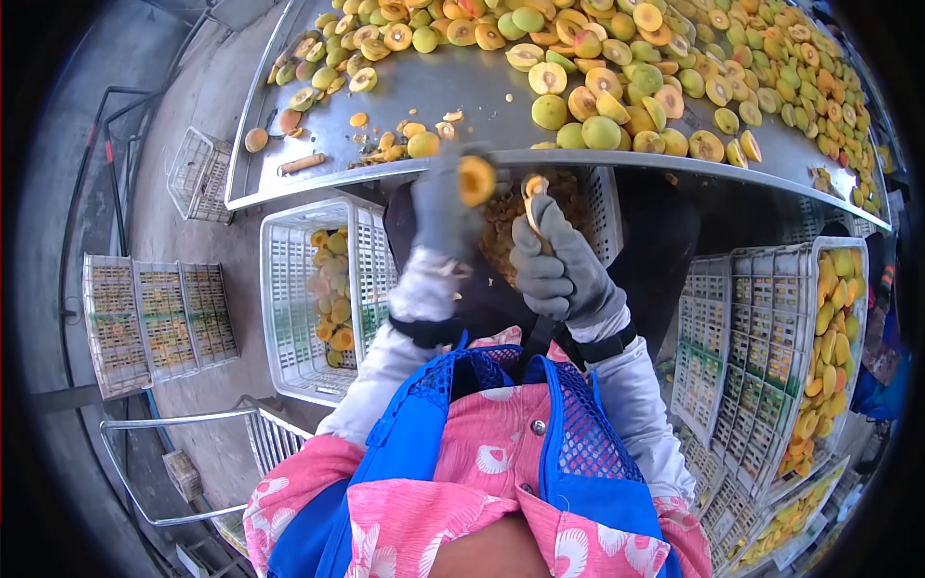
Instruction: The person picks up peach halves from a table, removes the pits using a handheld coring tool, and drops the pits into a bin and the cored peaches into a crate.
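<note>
Right up close it's a pink patterned shirt [462,520] under a blue mesh vest [540,433], white sleeves running out to two grey gloves. The left hand [445,207] is blurry but it's closed around a halved orange-yellow apricot [476,180], cut face turned up toward the camera. The right hand [564,270] is wrapped tight around a small pitting tool [533,197] with what looks like a bit of fruit or a stone on its tip, too smeared to call. Both hands are held just under the lip of the shiny steel sorting table [462,91], so the fruit in hand is right at the table edge, above a white plastic crate [602,217] that seems full of brownish pits.

Down on the left there's another white slatted crate [289,299] with only a thin layer of yellow halves [332,299] in it. On the right, stacked white crates [742,347] and one tall crate packed with yellow halves [829,347].

Further out, the table holds a huge heap of green-yellow whole apricots and cut halves [674,67], thinning out toward the near left corner where a few scraps lie.

My read: decent chunk done judging by the full crate on the right, but that pile says there's loads left, and the left crate is barely started
</note>
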The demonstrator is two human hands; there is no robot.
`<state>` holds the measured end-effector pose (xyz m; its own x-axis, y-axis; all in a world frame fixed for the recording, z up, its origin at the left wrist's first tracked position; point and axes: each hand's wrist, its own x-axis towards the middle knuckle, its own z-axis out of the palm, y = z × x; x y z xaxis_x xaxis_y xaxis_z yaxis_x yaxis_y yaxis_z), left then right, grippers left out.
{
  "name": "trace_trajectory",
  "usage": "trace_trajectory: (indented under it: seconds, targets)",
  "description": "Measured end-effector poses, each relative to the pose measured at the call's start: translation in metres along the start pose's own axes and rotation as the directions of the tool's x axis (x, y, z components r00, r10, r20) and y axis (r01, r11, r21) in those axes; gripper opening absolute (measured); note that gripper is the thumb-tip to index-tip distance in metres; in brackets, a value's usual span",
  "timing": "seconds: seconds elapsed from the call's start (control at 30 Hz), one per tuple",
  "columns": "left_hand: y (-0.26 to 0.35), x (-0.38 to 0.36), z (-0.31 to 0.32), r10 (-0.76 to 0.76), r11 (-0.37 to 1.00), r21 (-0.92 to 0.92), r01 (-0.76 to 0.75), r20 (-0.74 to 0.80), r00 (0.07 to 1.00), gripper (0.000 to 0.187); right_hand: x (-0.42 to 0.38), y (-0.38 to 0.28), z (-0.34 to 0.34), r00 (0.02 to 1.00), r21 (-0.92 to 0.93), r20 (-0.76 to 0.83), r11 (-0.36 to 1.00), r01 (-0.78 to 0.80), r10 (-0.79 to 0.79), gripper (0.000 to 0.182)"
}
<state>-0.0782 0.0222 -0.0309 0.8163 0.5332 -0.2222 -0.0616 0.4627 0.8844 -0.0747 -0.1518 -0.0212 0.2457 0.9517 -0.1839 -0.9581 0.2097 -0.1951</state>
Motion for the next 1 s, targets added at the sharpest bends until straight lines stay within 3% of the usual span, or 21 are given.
trace_trajectory:
  seconds: [0.03, 0.1, 0.13, 0.17, 0.2, 0.27, 0.3, 0.33, 0.4, 0.47, 0.5, 0.57, 0.7, 0.77, 0.8, 0.83, 0.87, 0.9, 0.93, 0.97, 1.0]
  targets:
    - [0.009, 0.005, -0.037, 0.174, 0.968, 0.185, -0.170, -0.003, 0.985, 0.033, -0.002, 0.002, -0.003, 1.000, 0.001, 0.000, 1.000, -0.004, 0.004, 0.050]
    - [0.037, 0.020, -0.105, 0.388, 0.810, 0.546, -0.216, -0.221, 0.895, 0.022, -0.004, 0.002, -0.010, 0.999, 0.012, -0.024, 0.999, -0.036, 0.036, 0.051]
    - [0.049, 0.031, -0.145, 0.676, 0.446, 0.848, -0.286, -0.110, 0.728, 0.019, -0.003, 0.001, -0.012, 0.998, 0.002, -0.040, 0.999, -0.051, 0.051, 0.050]
    - [0.055, 0.037, -0.169, 0.843, -0.005, 0.978, -0.211, 0.117, 0.525, 0.019, 0.000, 0.000, -0.014, 0.998, 0.004, -0.036, 0.999, -0.048, 0.048, 0.050]
    - [0.059, 0.044, -0.154, 0.844, -0.007, 0.977, -0.215, 0.121, 0.522, 0.019, 0.005, -0.001, -0.014, 0.994, -0.001, -0.101, 0.999, -0.053, 0.052, 0.050]
    - [0.057, 0.059, -0.101, 0.726, 0.222, 0.840, -0.494, 0.196, 0.659, 0.027, 0.009, -0.004, -0.013, 0.977, -0.048, -0.210, 0.997, -0.053, 0.041, 0.049]
    - [0.044, 0.076, -0.087, 0.615, -0.019, 0.812, -0.584, 0.470, 0.633, 0.031, 0.006, -0.007, -0.009, 0.976, -0.058, -0.216, 0.997, -0.054, 0.040, 0.049]
    - [0.038, 0.082, -0.042, 0.484, 0.211, 0.809, -0.548, 0.400, 0.778, 0.034, 0.000, -0.010, -0.005, 0.956, -0.110, -0.292, 0.994, -0.028, -0.006, 0.048]
    - [0.012, 0.112, 0.012, 0.227, 0.513, 0.691, -0.509, 0.463, 0.857, 0.046, -0.012, -0.017, -0.009, 0.916, -0.153, -0.395, 0.988, 0.016, -0.076, 0.047]
    - [-0.013, 0.151, 0.055, 0.229, 0.195, 0.755, -0.626, 0.586, 0.777, 0.058, -0.027, -0.024, -0.017, 0.887, -0.137, -0.433, 0.984, 0.113, -0.162, 0.045]
    - [-0.022, 0.163, 0.073, 0.227, 0.196, 0.749, -0.633, 0.593, 0.773, 0.058, -0.034, -0.026, -0.023, 0.864, -0.150, -0.455, 0.975, 0.163, -0.214, 0.044]
    - [-0.038, 0.181, 0.098, 0.073, -0.085, 0.815, -0.573, 0.579, 0.812, 0.053, -0.039, -0.033, -0.028, 0.842, -0.137, -0.491, 0.975, 0.177, -0.222, 0.044]
    - [-0.041, 0.197, 0.103, 0.005, -0.116, 0.840, -0.529, 0.533, 0.846, 0.053, -0.028, -0.044, -0.023, 0.757, -0.176, -0.616, 0.975, 0.134, -0.215, 0.045]
    - [-0.025, 0.188, 0.093, -0.083, 0.094, 0.915, -0.392, 0.400, 0.913, 0.047, -0.013, -0.050, -0.017, 0.742, -0.433, -0.565, 0.895, 0.106, -0.361, 0.046]
    - [-0.017, 0.180, 0.089, -0.028, 0.096, 0.953, -0.288, 0.292, 0.956, 0.043, -0.007, -0.054, -0.015, 0.756, -0.459, -0.539, 0.882, 0.105, -0.371, 0.044]
    - [-0.015, 0.175, 0.077, -0.025, 0.096, 0.953, -0.286, 0.290, 0.957, 0.043, 0.000, -0.056, -0.010, 0.759, -0.460, -0.537, 0.882, 0.103, -0.369, 0.044]
    - [-0.013, 0.169, 0.062, -0.020, 0.544, 0.798, -0.259, 0.320, 0.947, 0.040, 0.007, -0.056, -0.004, 0.753, -0.542, -0.490, 0.830, 0.131, -0.439, 0.042]
    - [-0.014, 0.160, 0.046, -0.002, 0.870, 0.465, -0.166, 0.339, 0.941, 0.037, 0.013, -0.054, -0.001, 0.748, -0.616, -0.438, 0.772, 0.154, -0.499, 0.040]
    - [-0.010, 0.138, 0.037, 0.249, 0.671, 0.500, -0.548, 0.543, 0.802, 0.034, 0.018, -0.052, 0.001, 0.751, -0.641, -0.405, 0.748, 0.173, -0.521, 0.038]
    - [-0.004, 0.115, 0.029, 0.399, 0.353, 0.428, -0.832, 0.735, 0.548, 0.031, 0.023, -0.048, 0.004, 0.756, -0.641, -0.404, 0.749, 0.168, -0.515, 0.038]
    - [-0.002, 0.099, 0.027, 0.403, 0.353, 0.432, -0.830, 0.731, 0.551, 0.031, 0.027, -0.042, 0.007, 0.741, -0.676, -0.389, 0.716, 0.173, -0.547, 0.037]
